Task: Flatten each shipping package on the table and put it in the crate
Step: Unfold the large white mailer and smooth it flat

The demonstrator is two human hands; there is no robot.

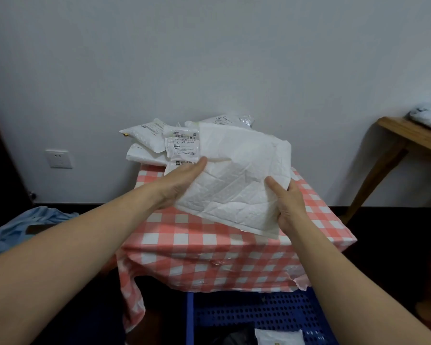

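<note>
The fingers of the right hand (290, 207) are tucked out of sight under the near right corner of a white padded mailer (234, 180), with the thumb pressed on top, so this hand has a firm pinch on it. The fingers of the left hand (177, 183) are also mostly hidden beneath the mailer's left edge. One straight digit lies along the top, so it seems to clamp the edge rather than merely prop it. Held at two opposite sides, the mailer is spread wide and tilted, lifted clear of the table (209, 245), which wears a red-and-white checked cloth. The two-sided hold likely serves to keep the creased, slightly puffy envelope taut so it can be laid down and pressed flat. Flattening looks not yet done, as the surface is rumpled. Behind it, at the far edge of the table against the wall, sits a pile of more packages (144, 140), one of them showing a printed shipping label (183, 145); these appear still to be dealt with. Below the table's front edge stands a blue perforated crate (259, 312), placed close so finished items can drop straight in. It already holds one white package (279, 337) and something dark beside it that I cannot identify. Off to the right a second, wooden table (408, 135) carries a grey parcel (428, 115), and a blue cloth (23, 225) lies on the floor at left.
</note>
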